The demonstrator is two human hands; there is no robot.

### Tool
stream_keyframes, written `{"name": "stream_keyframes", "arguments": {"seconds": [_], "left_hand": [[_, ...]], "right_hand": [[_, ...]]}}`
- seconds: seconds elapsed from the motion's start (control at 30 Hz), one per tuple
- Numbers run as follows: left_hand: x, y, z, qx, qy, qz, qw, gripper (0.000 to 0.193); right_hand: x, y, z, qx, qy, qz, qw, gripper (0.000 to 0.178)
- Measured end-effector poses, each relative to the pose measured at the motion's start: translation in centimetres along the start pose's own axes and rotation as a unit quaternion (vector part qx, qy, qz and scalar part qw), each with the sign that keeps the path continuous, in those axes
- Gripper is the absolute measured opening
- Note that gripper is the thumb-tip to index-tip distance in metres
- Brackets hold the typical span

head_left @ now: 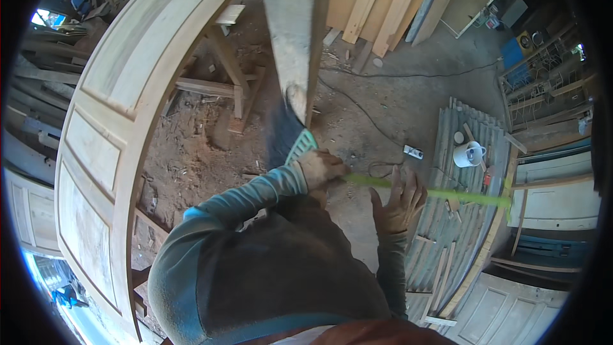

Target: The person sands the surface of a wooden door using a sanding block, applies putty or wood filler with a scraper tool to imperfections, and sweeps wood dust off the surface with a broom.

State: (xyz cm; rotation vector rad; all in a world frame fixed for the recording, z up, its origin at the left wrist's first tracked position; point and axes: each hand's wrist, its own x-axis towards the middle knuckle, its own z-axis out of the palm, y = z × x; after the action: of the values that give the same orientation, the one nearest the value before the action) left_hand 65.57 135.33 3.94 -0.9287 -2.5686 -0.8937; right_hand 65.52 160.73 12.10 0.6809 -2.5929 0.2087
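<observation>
My left hand (pixel 321 169) is wrapped round a broom, close to its green slotted head (pixel 304 145). The black bristles (pixel 282 135) are smeared by motion and lie at the lower end of a pale wooden post (pixel 294 32); whether they press on it I cannot tell. From my left fist the yellow-green handle (pixel 469 197) runs to the right. My right hand (pixel 399 201) is over the handle with its fingers spread, not closed round it.
A large panelled wooden door (pixel 131 115) stands on supports at the left. Sawdust covers the floor (pixel 204 140). Corrugated sheets (pixel 440 160) at the right carry a white bucket (pixel 469 154) and wood strips. A cable (pixel 367 112) crosses the floor to a white power strip (pixel 413 151). Boards (pixel 389 13) lean behind.
</observation>
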Motion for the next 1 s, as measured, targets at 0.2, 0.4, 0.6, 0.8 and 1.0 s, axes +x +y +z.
{"name": "stream_keyframes", "arguments": {"seconds": [0.2,0.4,0.6,0.8,1.0], "left_hand": [[11.3,-4.9,8.3,-0.079,-0.031,0.068,0.994,0.033],[19.3,-9.4,9.2,-0.159,0.046,-0.018,0.986,0.034],[24.4,-17.3,10.1,-0.202,0.047,-0.158,0.965,0.032],[27.6,-27.3,10.8,-0.204,0.065,-0.314,0.925,0.03],[29.2,-33.2,7.7,-0.158,0.156,-0.488,0.844,0.032]], "right_hand": [[-0.7,13.9,7.8,-0.012,-0.369,0.192,0.909,0.03],[-3.7,20.6,15.6,0.076,-0.353,0.372,0.855,0.038],[2.3,24.5,24.3,0.151,-0.25,0.413,0.863,0.028],[20.6,30.9,31.3,0.47,-0.22,0.44,0.733,0.029],[30.2,34.5,40.7,0.33,-0.271,0.233,0.874,0.032]]}}
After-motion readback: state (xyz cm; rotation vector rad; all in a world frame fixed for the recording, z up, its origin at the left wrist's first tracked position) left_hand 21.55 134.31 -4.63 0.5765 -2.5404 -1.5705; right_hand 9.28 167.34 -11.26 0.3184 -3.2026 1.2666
